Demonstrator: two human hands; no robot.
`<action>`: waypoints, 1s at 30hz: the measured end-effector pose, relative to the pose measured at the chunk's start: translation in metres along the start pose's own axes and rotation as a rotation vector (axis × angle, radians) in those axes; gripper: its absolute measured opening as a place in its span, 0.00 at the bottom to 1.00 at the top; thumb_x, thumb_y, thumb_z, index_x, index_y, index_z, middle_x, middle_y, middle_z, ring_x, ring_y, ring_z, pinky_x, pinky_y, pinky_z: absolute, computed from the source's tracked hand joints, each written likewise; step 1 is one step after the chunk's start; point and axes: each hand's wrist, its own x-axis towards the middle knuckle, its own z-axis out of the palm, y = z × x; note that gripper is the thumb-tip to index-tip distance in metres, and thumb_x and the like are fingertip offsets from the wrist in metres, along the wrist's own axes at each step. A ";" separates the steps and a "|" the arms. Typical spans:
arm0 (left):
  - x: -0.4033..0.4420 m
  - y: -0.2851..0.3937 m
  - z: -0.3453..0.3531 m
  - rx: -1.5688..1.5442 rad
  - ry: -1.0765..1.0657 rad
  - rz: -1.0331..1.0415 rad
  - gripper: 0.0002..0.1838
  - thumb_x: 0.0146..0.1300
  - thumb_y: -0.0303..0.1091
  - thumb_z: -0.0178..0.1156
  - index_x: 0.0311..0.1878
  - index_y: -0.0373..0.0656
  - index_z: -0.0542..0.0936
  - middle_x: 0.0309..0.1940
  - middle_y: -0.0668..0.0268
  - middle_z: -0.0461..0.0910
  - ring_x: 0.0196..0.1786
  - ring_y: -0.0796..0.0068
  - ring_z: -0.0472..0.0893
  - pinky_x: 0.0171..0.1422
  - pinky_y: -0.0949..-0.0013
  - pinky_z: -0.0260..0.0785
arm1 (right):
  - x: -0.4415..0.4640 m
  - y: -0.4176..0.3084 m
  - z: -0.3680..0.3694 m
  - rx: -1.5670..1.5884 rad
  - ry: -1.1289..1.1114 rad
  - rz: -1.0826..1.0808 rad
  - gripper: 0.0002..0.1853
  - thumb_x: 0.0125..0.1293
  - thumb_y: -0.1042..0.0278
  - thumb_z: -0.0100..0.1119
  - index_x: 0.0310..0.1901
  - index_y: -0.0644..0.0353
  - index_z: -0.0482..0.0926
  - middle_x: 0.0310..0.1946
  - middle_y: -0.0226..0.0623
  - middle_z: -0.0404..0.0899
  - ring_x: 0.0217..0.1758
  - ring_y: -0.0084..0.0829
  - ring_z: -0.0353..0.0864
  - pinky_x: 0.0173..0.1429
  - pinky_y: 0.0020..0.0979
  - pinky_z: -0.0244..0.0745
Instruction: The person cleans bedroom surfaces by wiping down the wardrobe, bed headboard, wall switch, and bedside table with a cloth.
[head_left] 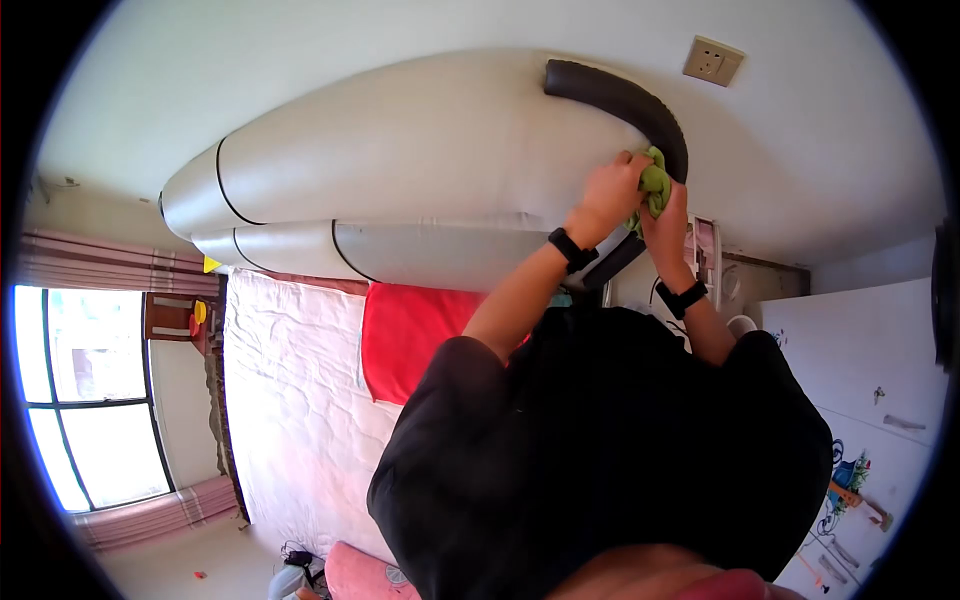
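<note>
A twisted green cloth (655,184) is held between both hands, in front of a large beige padded headboard (400,150). My left hand (608,192) is closed on the cloth's left side. Close beside it on the right, my right hand (664,232) is wrapped round the lower part of the cloth. A curved dark brown padded strip (625,100) runs along the headboard's end, just above and behind the hands. Each wrist has a black band. Some fingertips are hidden by the cloth and the hands.
Below the headboard lies a bed with a white quilt (290,370) and a red cloth (410,340). A pink item (365,575) is at its lower edge. A window (100,400) is at the left, a white cabinet (870,350) at the right, and a wall socket (714,61) above.
</note>
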 end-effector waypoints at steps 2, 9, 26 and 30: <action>-0.016 -0.002 0.004 0.003 -0.007 0.001 0.23 0.50 0.27 0.65 0.53 0.51 0.78 0.45 0.56 0.78 0.44 0.46 0.80 0.48 0.52 0.75 | -0.018 0.002 0.001 0.040 -0.013 0.014 0.29 0.55 0.78 0.66 0.60 0.62 0.68 0.49 0.49 0.71 0.52 0.53 0.74 0.54 0.42 0.71; -0.075 -0.024 0.003 -0.184 0.099 -0.191 0.24 0.51 0.27 0.63 0.54 0.54 0.77 0.48 0.60 0.78 0.45 0.47 0.80 0.46 0.52 0.75 | -0.035 -0.009 0.009 -0.064 -0.279 -0.105 0.31 0.54 0.78 0.67 0.60 0.60 0.67 0.50 0.50 0.69 0.52 0.57 0.73 0.50 0.45 0.73; -0.186 -0.158 0.032 -0.039 0.254 -0.674 0.29 0.55 0.31 0.61 0.63 0.58 0.73 0.45 0.56 0.80 0.37 0.45 0.81 0.41 0.48 0.74 | -0.086 -0.030 0.135 -0.224 -0.697 -0.288 0.37 0.53 0.76 0.66 0.67 0.61 0.65 0.59 0.47 0.69 0.60 0.51 0.69 0.63 0.41 0.70; -0.196 -0.181 -0.015 0.012 0.210 -0.848 0.29 0.60 0.37 0.60 0.67 0.58 0.71 0.40 0.52 0.83 0.38 0.45 0.82 0.41 0.46 0.74 | -0.089 -0.043 0.190 -0.165 -0.731 -0.393 0.35 0.54 0.75 0.65 0.65 0.60 0.67 0.55 0.48 0.71 0.58 0.50 0.71 0.60 0.44 0.71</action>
